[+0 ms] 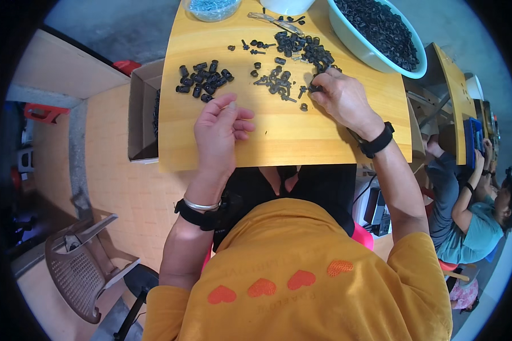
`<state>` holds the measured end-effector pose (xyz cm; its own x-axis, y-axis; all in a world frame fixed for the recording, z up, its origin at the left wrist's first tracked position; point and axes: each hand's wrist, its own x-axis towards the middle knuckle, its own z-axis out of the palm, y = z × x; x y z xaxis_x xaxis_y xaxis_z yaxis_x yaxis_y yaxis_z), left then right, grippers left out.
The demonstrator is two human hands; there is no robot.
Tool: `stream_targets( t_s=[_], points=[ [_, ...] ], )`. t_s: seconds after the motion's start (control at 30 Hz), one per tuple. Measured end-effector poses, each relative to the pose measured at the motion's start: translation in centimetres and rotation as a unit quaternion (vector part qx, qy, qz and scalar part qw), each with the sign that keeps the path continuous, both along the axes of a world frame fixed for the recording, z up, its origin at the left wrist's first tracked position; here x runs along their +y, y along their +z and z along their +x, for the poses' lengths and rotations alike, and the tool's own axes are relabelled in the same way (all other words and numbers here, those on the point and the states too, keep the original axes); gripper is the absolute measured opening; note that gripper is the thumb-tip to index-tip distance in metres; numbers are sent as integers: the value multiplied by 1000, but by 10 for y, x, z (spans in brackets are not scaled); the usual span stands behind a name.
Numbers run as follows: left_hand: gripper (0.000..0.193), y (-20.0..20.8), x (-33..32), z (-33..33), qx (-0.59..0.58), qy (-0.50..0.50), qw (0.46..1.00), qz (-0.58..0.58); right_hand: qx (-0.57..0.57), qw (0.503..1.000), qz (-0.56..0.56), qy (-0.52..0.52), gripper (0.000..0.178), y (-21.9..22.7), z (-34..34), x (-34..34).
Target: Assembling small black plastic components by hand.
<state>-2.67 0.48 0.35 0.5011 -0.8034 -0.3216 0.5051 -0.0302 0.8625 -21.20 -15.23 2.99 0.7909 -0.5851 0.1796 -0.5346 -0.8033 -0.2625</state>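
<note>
My right hand (344, 98) is closed in a pinch on a small black plastic part (314, 88), mostly covered by the fingers, at the edge of a loose heap of black parts (318, 54) on the wooden table (290, 139). My left hand (223, 122) hovers over the table's near left part, fingers apart, with nothing seen in it. Just beyond its fingertips lies a group of short black cylindrical pieces (205, 78), resembling cord locks. Between the hands sits a smaller cluster of black caps, pins and tiny springs (279, 84).
A light-blue basin (418, 71) full of black parts stands at the far right. At the far edge are a clear bowl (213, 12) of small bluish pieces and tweezers (273, 21). A cardboard box (142, 113) adjoins the table's left side. Another person (472, 227) sits at the right.
</note>
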Motion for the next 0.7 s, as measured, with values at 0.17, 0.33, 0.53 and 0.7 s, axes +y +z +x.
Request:
stream_targets(
  t_s=[0.17, 0.33, 0.53, 0.7],
  points=[
    [22, -3, 3, -11, -15, -28, 999, 6, 22, 999, -38, -1, 10, -6, 6, 2],
    [21, 2, 3, -21, -25, -67, 997, 0, 56, 997, -50, -29, 10, -9, 13, -4],
    [19, 2, 9, -25, -25, -75, 997, -7, 74, 996, 6, -51, 11, -3, 21, -3],
    [18, 2, 13, -24, -24, -73, 997, -9, 73, 995, 52, -49, 16, -6, 19, -11]
  ],
)
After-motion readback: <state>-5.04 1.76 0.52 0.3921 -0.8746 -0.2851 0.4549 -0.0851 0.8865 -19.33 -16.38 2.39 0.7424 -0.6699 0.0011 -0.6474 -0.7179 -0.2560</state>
